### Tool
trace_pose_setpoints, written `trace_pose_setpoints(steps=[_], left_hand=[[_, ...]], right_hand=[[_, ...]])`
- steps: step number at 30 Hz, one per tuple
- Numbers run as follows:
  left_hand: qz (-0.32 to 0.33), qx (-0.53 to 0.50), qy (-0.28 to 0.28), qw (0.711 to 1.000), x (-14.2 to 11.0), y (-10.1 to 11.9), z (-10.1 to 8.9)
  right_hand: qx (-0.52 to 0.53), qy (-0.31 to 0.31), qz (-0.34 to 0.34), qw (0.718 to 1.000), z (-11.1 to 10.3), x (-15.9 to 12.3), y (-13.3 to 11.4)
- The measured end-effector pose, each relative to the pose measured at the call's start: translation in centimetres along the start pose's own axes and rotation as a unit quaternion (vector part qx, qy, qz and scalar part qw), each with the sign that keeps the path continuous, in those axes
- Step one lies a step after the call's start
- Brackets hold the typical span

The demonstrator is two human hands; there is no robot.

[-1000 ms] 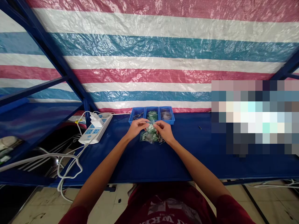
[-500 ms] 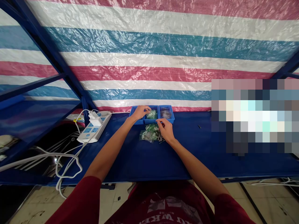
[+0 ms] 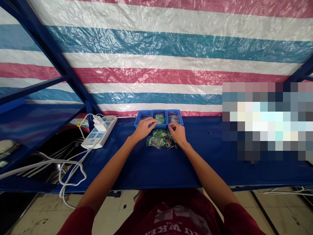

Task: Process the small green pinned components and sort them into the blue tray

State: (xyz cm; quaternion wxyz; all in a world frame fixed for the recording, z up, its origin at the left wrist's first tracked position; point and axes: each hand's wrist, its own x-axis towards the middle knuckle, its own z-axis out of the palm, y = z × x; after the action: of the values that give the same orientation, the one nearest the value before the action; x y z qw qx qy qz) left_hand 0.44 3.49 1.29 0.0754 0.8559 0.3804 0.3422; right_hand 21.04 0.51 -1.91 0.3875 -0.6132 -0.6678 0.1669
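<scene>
Over blue tabletop (image 3: pixel 156 169), left hand (image 3: pixel 143 128) drew back; both hands' fingers (image 3: pixel 173 125) nearly pinch, hold unclear.

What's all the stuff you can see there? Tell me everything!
Bins: three, blue, table's back
Green packets: many, pile and middle bin
Pins: many, silvery, pile's right
Clear packets: uncounted, right bin
Stray pin: one, dark, right
Power strip: one, white-blue, left
Cables: several, white, left
Table: one, blue, centre
Sheet: one, striped, behind
Blurred patch: right, unclear
Shirt: one, red, bottom
Left hand, right hand: bare, near bins
</scene>
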Motion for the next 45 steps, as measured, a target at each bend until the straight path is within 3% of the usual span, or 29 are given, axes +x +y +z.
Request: trace_pose_setpoints(steps=[4,8,19,30,45], left_hand=[[-0.011,-0.018,-0.005,1.0,-1.6,0.9,0.1],[-0.021,0.0,-0.018,1.0,-2.4,0.4,0.4],[0.01,0.031,-0.05,0.998,-3.0,-0.6,1.5],[0.007,0.041,-0.065,0.997,-3.2,-0.8,1.6],[0.002,0.031,-0.072,0.997,-3.2,-0.9,1.7]], right_hand=[[-0.077,-0.046,0.033,0.995,-0.7,0.4,0.2],[-0.123,-0.105,0.036,0.986,-0.9,0.5,0.3],[-0.124,-0.186,-0.054,0.973,-1.2,0.2,-0.3],[-0.222,-0.206,0.0,0.953,-1.2,-0.2,-0.9],[-0.245,-0.19,-0.005,0.951,-0.8,-0.6,-1.2]])
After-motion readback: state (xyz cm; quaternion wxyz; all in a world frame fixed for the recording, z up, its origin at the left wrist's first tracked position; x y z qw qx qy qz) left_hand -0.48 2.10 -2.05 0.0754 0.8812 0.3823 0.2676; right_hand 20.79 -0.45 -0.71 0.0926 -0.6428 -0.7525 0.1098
